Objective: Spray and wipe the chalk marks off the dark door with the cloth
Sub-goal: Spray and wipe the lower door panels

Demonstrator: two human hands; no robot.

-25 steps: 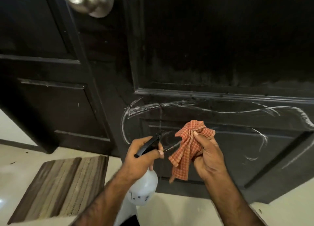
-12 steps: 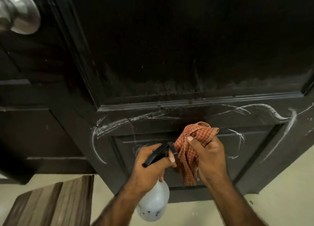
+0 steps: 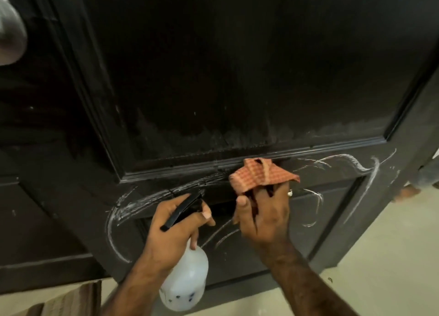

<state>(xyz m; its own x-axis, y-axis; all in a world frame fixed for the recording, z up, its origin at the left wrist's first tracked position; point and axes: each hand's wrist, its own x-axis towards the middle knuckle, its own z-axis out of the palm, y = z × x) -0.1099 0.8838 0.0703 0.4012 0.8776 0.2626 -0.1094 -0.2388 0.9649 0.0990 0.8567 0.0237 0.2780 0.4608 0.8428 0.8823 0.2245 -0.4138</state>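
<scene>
dark door (image 3: 237, 78) — right hand (image 3: 263, 213) presses cloth (image 3: 259, 175) flat.

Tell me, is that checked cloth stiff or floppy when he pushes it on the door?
Probably floppy: the cloth is bunched and folded over the right hand, its corners sticking out unevenly. It likely squashes flat against the door instead of sliding like a hard block. It looks thin, so probably light.

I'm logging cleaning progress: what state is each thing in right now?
Door: chalk-marked across the lower rail.
Cloth: bunched, pressed against the door.
Right hand: grips the cloth.
Spray bottle: hangs upright, off the door.
Left hand: grips the spray bottle's neck.
</scene>
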